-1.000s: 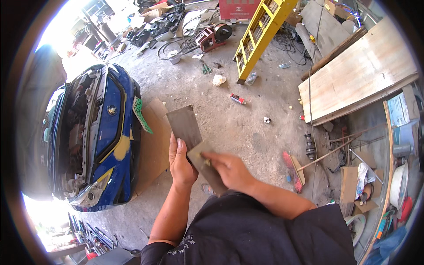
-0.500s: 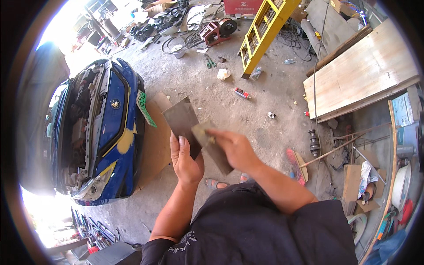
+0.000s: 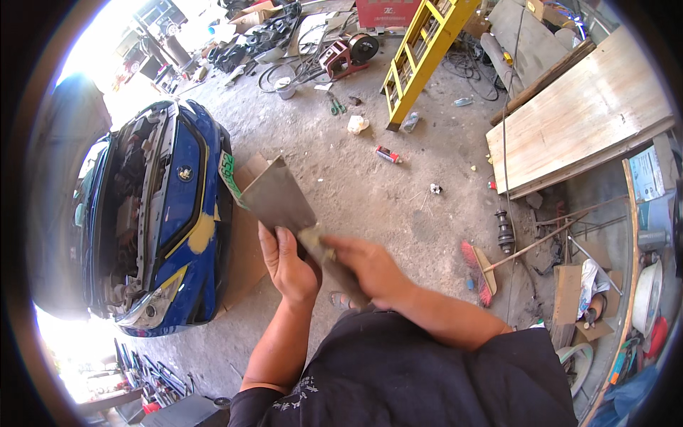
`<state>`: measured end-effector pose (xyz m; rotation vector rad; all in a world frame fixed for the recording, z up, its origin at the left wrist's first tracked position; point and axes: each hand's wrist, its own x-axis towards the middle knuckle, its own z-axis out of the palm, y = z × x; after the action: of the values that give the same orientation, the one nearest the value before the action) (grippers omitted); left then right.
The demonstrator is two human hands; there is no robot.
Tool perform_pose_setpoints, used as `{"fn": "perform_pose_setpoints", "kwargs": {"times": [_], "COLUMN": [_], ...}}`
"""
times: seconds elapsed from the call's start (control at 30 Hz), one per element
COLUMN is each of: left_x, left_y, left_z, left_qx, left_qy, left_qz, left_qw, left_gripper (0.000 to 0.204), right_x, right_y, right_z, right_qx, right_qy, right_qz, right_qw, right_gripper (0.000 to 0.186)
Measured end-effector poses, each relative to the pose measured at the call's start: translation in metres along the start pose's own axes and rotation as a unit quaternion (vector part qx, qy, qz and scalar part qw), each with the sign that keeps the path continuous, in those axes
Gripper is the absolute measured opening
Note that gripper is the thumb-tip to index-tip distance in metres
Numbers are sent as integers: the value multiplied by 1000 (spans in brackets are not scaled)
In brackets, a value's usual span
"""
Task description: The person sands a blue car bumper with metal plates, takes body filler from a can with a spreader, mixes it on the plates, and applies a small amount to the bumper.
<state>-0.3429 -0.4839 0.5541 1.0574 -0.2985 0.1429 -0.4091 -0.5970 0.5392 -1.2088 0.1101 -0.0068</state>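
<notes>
My left hand (image 3: 293,274) is closed on the lower end of a flat, rectangular grey putty board (image 3: 277,201), its thumb along the near edge. The board tilts up and to the left. My right hand (image 3: 377,269) grips a flat grey putty spreader (image 3: 343,283), fingers laid across its top, slightly blurred. A yellowish smear of putty (image 3: 310,238) shows at the spreader's upper end, against the board. To the left stands a blue car (image 3: 193,220), its bonnet area exposed, with a pale yellow filler patch (image 3: 203,233) on the front corner.
Brown cardboard (image 3: 245,274) lies beside the car. Beyond are a yellow ladder (image 3: 420,64), a red-and-white tube (image 3: 388,154) and a cable reel (image 3: 363,48). At right are a broom (image 3: 486,270), a wooden board (image 3: 587,117) and an open carton (image 3: 569,292).
The board has moved down and left. My right hand and the spreader have shifted down and left, the spreader now overlapping the board more closely. Both hands keep their hold.
</notes>
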Motion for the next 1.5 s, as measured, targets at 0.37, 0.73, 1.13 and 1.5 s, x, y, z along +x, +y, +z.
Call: {"fn": "perform_pose_setpoints", "kwargs": {"times": [0.37, 0.73, 1.13, 1.5], "left_x": [0, 16, 12, 21], "left_y": [6, 14, 8, 29], "left_z": [3, -6, -20, -39], "left_qx": [-108, -49, -67, 101], "left_qy": [0, -23, -70, -204], "left_qz": [-17, -134, -213, -269], "left_qw": [994, 989, 972, 936], "left_gripper": [43, 43, 38, 41], "right_x": [15, -2, 16, 36], "right_y": [-17, 1, 3, -1], "right_z": [-6, -4, -28, -52], "right_qx": [41, -204, -312, -408], "right_qy": [13, -24, 10, 1], "right_qz": [71, -125, -210, -331], "right_qw": [997, 971, 927, 851], "right_gripper": [34, 34, 35, 39]}}
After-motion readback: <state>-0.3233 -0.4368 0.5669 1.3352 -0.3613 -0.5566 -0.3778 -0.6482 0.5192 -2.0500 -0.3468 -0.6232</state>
